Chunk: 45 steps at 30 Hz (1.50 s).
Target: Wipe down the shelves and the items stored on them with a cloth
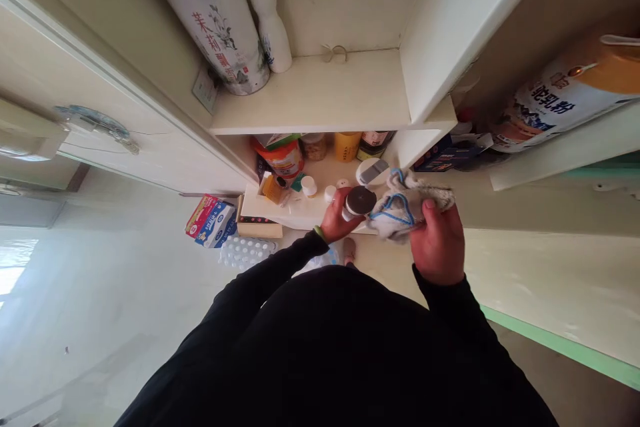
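My left hand (336, 219) is closed round a small jar with a dark brown lid (361, 201), held upright in front of the low shelf. In my right hand (443, 243) is a bunched whitish cloth (397, 210) with blue stripes, my thumb pressing on its near side. The cloth's left edge is right beside the jar; whether they touch I cannot tell. Behind them on the low shelf stand a white round container with a grey patch (373, 172) and a small white bottle (309, 186).
A tall printed can (217, 27) and a white bottle (271, 30) stand on the upper shelf. An orange package (283, 160) and a yellow container (347, 146) sit deeper in the low shelf. Boxes (213, 221) lie at lower left; a large labelled canister (545, 110) stands right.
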Available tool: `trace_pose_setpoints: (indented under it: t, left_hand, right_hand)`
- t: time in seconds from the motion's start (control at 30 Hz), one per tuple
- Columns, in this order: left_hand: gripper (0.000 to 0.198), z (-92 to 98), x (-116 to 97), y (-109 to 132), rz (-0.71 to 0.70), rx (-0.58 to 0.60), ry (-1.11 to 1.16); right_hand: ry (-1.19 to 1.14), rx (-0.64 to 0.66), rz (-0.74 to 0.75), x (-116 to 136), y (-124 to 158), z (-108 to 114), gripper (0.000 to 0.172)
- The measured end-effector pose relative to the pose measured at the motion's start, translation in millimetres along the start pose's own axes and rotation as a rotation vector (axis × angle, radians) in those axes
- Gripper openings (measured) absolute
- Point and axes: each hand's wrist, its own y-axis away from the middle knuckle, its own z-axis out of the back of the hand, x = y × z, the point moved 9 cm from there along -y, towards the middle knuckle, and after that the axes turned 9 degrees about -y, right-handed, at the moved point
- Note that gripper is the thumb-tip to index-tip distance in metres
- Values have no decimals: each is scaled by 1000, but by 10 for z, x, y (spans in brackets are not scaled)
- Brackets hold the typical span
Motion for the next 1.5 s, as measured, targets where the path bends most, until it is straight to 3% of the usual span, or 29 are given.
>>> trace_pose_setpoints:
  t: [0.1, 0.17, 0.27, 0.43, 0.8, 0.9, 1.0, 1.13, 1.2, 1.27, 1.37, 1.43, 1.5]
  left_hand:
    - [74, -39, 51, 44, -14, 38, 5]
    - [76, -83, 131, 87, 6, 70, 17]
    - [73, -147, 240, 147, 48, 109, 16]
    - [75, -195, 196, 191, 85, 132, 27]
    - [72, -261, -537, 143, -108, 254, 97]
    - [72, -345, -702, 91, -180, 305, 122]
    - [73, -443, -756, -1, -216, 287, 175]
    - [86, -663, -633, -222, -174, 271, 214]
    - [86, -830, -575, -351, -172, 300, 210]
    - [86, -994, -543, -482, -177, 308, 208]
    - [87, -1231, -554, -644, -181, 297, 219]
    - [86, -1380, -567, -716, -160, 296, 224]
    - [81, -1509, -564, -760, -123, 303, 223]
  right_hand:
    - [267, 337, 229, 81, 49, -539, 41]
    - [514, 583, 363, -61, 168, -841, 46]
    - [788, 669, 463, -355, 220, -963, 48]
    - [937, 618, 530, -460, 172, -896, 49]
    - [917, 498, 465, -64, 77, -374, 36]
    - [903, 424, 427, 72, -100, -74, 34]
    - [926, 281, 351, 173, -311, 383, 32]
    - [860, -88, 200, 368, -449, 1120, 32]
    - [726, -243, 192, 516, -418, 1316, 36]
    - [552, -327, 246, 675, -374, 1333, 39]
    - [379, -381, 388, 864, -326, 1161, 38]
    - [443, -355, 506, 914, -316, 958, 41]
    - [636, -237, 589, 819, -349, 690, 46]
